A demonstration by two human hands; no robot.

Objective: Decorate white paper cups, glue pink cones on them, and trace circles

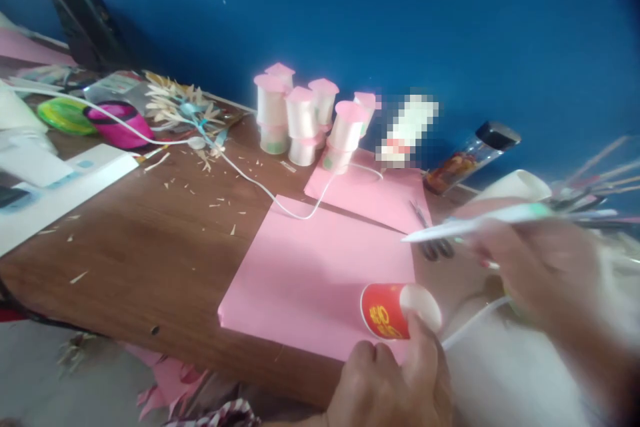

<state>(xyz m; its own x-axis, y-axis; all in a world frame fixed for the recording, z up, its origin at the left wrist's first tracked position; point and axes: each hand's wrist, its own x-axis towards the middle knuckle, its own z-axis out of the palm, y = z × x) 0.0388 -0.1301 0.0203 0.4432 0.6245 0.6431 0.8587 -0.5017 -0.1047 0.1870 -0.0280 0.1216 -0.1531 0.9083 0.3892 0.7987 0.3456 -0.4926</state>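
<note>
A red and white paper cup [384,310] with yellow lettering lies on its side on a sheet of pink paper [310,267], its mouth toward the right. My left hand [395,380] is at the cup's rim, the index finger pressing at the mouth and the other fingers curled in. Held up in my right hand [545,267] is a white pen [470,223] with a green part, its tip pointing left above the paper's right edge. Motion blurs the right hand. Behind the pen, dark-handled scissors [437,250] lie partly hidden.
Several white cylinders with pink paper tops [303,113] stand by the blue wall. A white cable [255,180] crosses the wooden table [150,233]. A dark-lidded bottle [470,157] leans at the back right. A magenta pouch [123,123] and wood scraps lie at the left.
</note>
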